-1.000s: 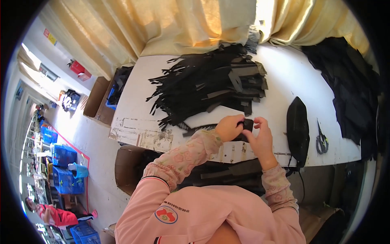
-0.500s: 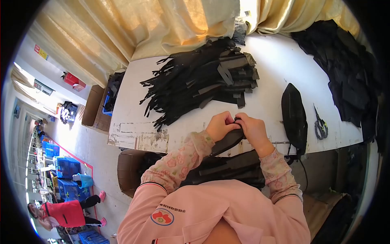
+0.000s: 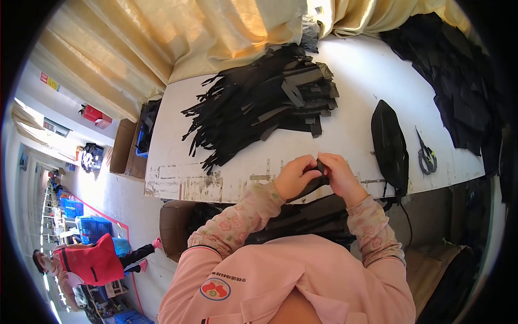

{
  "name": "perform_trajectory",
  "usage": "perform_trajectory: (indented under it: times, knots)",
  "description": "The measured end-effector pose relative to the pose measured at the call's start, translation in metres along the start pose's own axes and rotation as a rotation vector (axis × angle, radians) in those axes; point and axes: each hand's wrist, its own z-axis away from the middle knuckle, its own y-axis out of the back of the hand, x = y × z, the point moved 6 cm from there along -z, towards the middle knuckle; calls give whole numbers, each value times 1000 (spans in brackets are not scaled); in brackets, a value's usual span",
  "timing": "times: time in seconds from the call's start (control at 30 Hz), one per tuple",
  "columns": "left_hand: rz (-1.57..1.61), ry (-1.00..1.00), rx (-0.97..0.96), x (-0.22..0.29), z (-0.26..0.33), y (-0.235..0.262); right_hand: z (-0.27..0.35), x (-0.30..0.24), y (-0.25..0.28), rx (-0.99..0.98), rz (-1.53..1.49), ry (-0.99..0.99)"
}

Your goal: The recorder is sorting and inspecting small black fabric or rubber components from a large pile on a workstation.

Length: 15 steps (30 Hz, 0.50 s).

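Note:
Close together over the near edge of the white table [image 3: 350,59], my left hand [image 3: 295,177] and my right hand [image 3: 341,175] both pinch a black fabric strip [image 3: 317,186]. Its upper end sits between my fingers, and the rest hangs down behind my left wrist. Beyond my hands lies a wide pile of black fabric strips [image 3: 259,102], narrow ends toward the left. To the right of my right hand rests a long black pointed fabric-covered piece [image 3: 389,146] with a cord. Past it are scissors [image 3: 427,156] with dark handles.
Another heap of black fabric [image 3: 458,81] covers the table's right end. Below the near edge stands a cardboard box [image 3: 175,229] with more black strips. Yellow curtains [image 3: 226,32] hang behind the table. At left, a person in a red apron [image 3: 94,262] is near blue crates [image 3: 96,229].
My fingers have shifted on the strip, and its end now shows more between them. The person in the red apron has moved nearer. The view has tilted slightly.

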Motion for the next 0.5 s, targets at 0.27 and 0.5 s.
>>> perform_trajectory:
  times: [0.27,0.5]
  knots:
    - [529,93,-106,-4,-4,20,25,0,-17,-397,-120,-84]
    - [600,82,-99,-10,-5,19,25,1,-28,-314,-267,-140]
